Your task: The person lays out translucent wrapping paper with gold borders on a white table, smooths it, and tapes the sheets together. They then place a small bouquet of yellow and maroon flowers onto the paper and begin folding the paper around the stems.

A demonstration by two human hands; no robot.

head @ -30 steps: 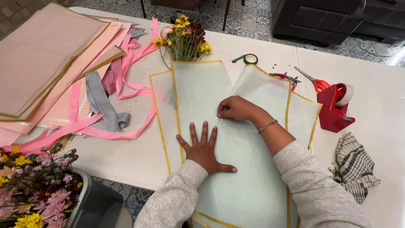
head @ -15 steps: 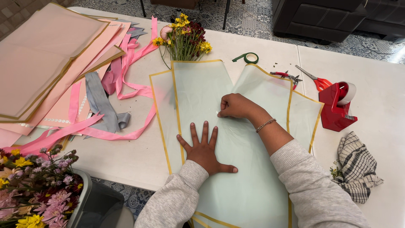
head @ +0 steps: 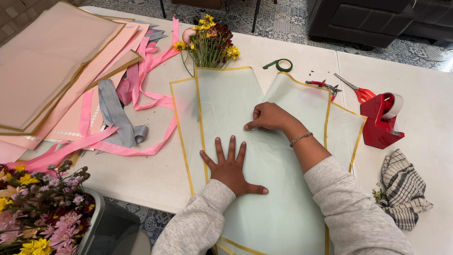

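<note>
Pale green wrapping sheets [head: 236,104] with gold edges lie fanned and overlapping on the white table [head: 141,174]. My left hand [head: 231,166] lies flat on the top sheet with its fingers spread. My right hand [head: 268,116] rests just beyond it, fingers curled and pinching or pressing the paper near the middle of the sheet. A small bunch of yellow and dark red flowers [head: 210,42] lies at the far end of the sheets.
Pink wrapping sheets [head: 52,71] and pink and grey ribbons [head: 118,118] lie at the left. A green tape roll [head: 283,65], red scissors [head: 358,90], a red tape dispenser [head: 382,120] and a checked cloth [head: 403,189] sit at the right. A bucket of flowers [head: 42,212] stands at the lower left.
</note>
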